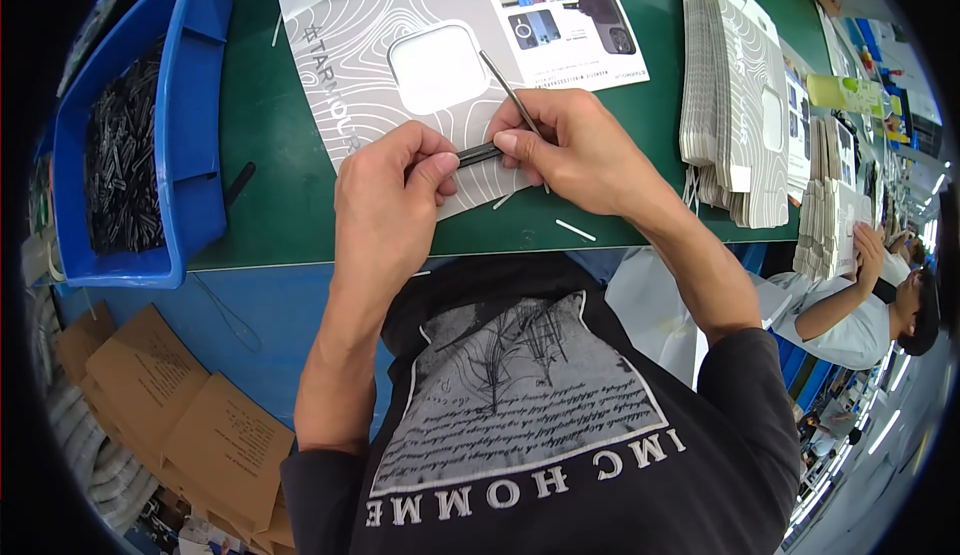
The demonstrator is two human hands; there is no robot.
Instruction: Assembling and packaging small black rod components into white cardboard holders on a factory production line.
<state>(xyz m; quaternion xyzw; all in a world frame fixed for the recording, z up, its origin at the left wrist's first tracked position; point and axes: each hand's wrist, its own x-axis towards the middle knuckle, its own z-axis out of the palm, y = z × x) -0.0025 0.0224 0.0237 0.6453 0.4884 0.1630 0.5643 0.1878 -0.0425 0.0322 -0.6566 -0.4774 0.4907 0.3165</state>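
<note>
Between my two hands a small black strip (478,155) is pinched, one end in each. Thumb and fingertips of my left hand (385,190) close on its left end. My right hand (575,150) grips the right end, and a slim grey metal tool (510,90) also sticks out of its fingers, pointing up and left; its exact kind I cannot make out. Beneath both hands lies a flat, unfolded grey cardboard box (350,65) with white wavy lines and a rounded square window. Its upper right panel carries printed pictures of phone cases.
A blue bin (190,125) full of small black pieces (125,155) stands at left on the green table (270,225). At right is a stack of flat boxes (705,85). Thin white strips (575,230) lie near the front edge. Brown cartons (200,435) sit lower left; another person (850,315) works at far right.
</note>
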